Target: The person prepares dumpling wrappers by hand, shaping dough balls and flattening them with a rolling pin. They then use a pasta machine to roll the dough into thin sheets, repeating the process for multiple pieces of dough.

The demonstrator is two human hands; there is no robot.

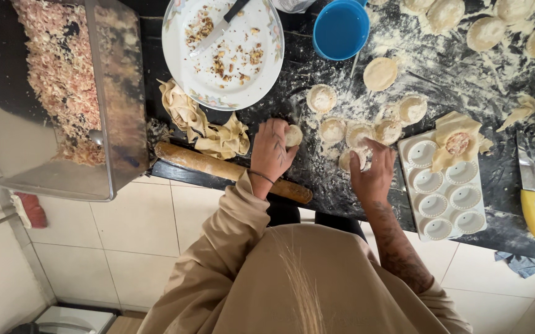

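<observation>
Left hand (272, 151) grips a dough disc (293, 135) at its fingertips, right hand (374, 173) pinches another disc (353, 159) on the floured table (342, 185), both beside the white mould (444, 192), keeping pieces close for filling

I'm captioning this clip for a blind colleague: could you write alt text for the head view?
Seen from above, a person's left hand holds a small dough round while the right hand presses another dough piece on a floured dark counter. Around them lie a rolling pin, a white mould tray, a plate with a knife and a blue bowl.
</observation>
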